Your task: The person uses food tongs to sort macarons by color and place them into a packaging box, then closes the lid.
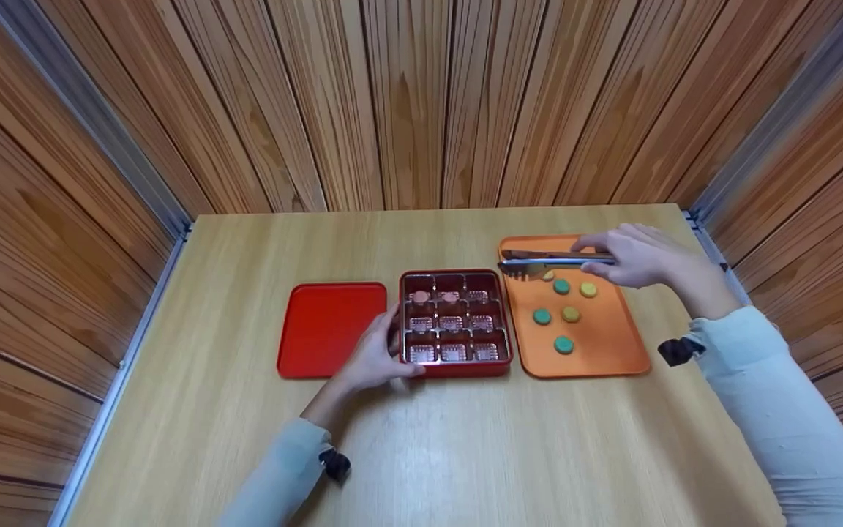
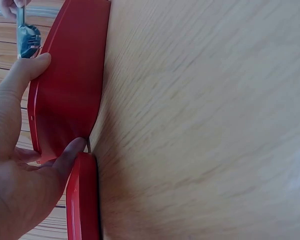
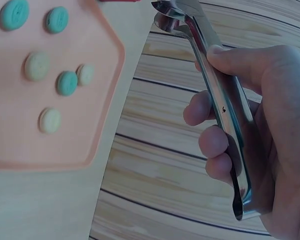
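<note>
Metal tongs (image 3: 226, 107) gripped by the right hand (image 1: 637, 256) should be squeezed lightly, the mid-frame box (image 1: 465, 371) held by the left hand (image 1: 373, 356).

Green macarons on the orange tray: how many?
3: a far green macaron, left of a yellow macaron; a middle green macaron, nearest the left edge of the tray; a near green macaron, lowest in the head view. None appears hidden.
</note>
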Demonstrator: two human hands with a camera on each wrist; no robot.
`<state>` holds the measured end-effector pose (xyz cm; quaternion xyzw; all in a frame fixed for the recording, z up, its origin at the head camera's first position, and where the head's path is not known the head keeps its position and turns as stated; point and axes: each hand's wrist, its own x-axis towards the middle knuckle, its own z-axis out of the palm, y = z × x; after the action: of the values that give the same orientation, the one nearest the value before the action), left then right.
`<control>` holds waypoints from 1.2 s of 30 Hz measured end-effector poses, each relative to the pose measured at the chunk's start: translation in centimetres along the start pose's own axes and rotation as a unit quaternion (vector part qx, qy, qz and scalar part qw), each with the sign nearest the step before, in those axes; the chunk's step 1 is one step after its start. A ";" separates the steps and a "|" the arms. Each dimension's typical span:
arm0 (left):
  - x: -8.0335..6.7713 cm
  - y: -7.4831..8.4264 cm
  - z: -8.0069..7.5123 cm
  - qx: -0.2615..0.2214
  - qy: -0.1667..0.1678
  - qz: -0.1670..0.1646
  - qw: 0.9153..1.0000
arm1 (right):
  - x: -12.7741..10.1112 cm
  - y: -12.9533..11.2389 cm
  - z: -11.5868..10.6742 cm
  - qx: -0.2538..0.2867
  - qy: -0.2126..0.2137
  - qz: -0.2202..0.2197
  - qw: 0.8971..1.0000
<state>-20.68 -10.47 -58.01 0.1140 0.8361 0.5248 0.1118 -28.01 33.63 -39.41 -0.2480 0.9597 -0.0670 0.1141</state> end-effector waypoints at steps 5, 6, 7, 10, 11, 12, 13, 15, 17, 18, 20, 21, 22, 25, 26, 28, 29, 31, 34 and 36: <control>0.0 -0.1 0.0 0.008 0.000 0.002 1.000 | 0.8 -0.8 0.2 -0.001 0.003 -0.005 1.000; 0.0 -0.1 -0.1 0.008 0.000 0.002 1.000 | 1.0 -1.0 0.3 0.001 0.003 -0.004 1.000; 0.0 -0.1 -0.1 0.009 0.000 0.002 1.000 | 1.2 -1.1 0.3 0.002 0.002 -0.005 1.000; 0.0 -0.1 -0.1 0.007 -0.001 0.001 1.000 | 1.7 -1.5 0.5 0.004 0.004 -0.011 1.000; 0.0 -0.1 -0.1 0.006 -0.001 0.001 1.000 | 1.8 -1.7 0.5 0.005 0.005 -0.012 1.000; 0.0 -0.1 -0.1 0.006 0.000 0.000 1.000 | 2.0 -1.8 0.6 0.004 0.007 -0.013 1.000; 0.0 0.0 -0.1 0.006 0.001 0.000 1.000 | 2.2 -1.9 0.7 0.004 0.008 -0.014 1.000; 0.0 0.0 -0.1 0.007 0.002 0.000 1.000 | 2.5 -2.0 1.0 0.003 0.010 -0.016 1.000; 0.0 0.0 -0.1 0.007 0.003 0.001 1.000 | 2.8 -2.1 1.4 0.005 0.009 -0.018 1.000; -0.1 0.0 -0.2 0.005 0.002 0.001 1.000 | 2.9 -2.2 1.6 0.004 0.008 -0.019 1.000; -0.1 -0.1 -0.1 0.000 0.001 0.003 1.000 | 3.2 -2.2 2.0 0.003 0.003 -0.021 1.000; -0.2 -0.1 -0.2 -0.004 0.000 0.002 1.000 | 3.3 -2.2 2.2 0.004 0.000 -0.021 1.000; -0.3 0.0 -0.1 -0.007 0.000 0.002 1.000 | 3.3 -2.2 2.4 0.005 -0.002 -0.022 1.000; -0.4 0.0 -0.1 -0.016 0.000 0.001 1.000 | 3.6 -2.3 2.9 0.011 -0.009 -0.020 1.000; -0.4 0.0 -0.1 -0.019 -0.001 0.000 1.000 | 3.7 -2.3 3.1 0.012 -0.011 -0.018 1.000; -0.4 0.1 -0.1 -0.023 0.000 0.001 1.000 | 3.8 -2.4 3.4 0.016 -0.014 -0.014 1.000; -0.3 0.1 -0.1 -0.024 0.000 0.002 1.000 | 3.8 -2.4 3.5 0.017 -0.015 -0.014 1.000; -0.3 0.1 -0.2 -0.024 0.000 0.003 1.000 | 3.9 -2.4 3.8 0.018 -0.015 -0.015 1.000; -0.3 0.0 -0.2 -0.019 -0.001 0.004 1.000 | 4.0 -2.4 4.0 0.019 -0.014 -0.020 1.000; -0.3 0.1 -0.2 -0.017 -0.002 0.002 1.000 | 4.0 -2.3 4.2 0.022 -0.014 -0.021 0.999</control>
<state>-20.43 -10.69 -57.85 0.1150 0.8264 0.5391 0.1144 -29.30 29.34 -43.77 -0.2667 0.9507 -0.0873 0.1318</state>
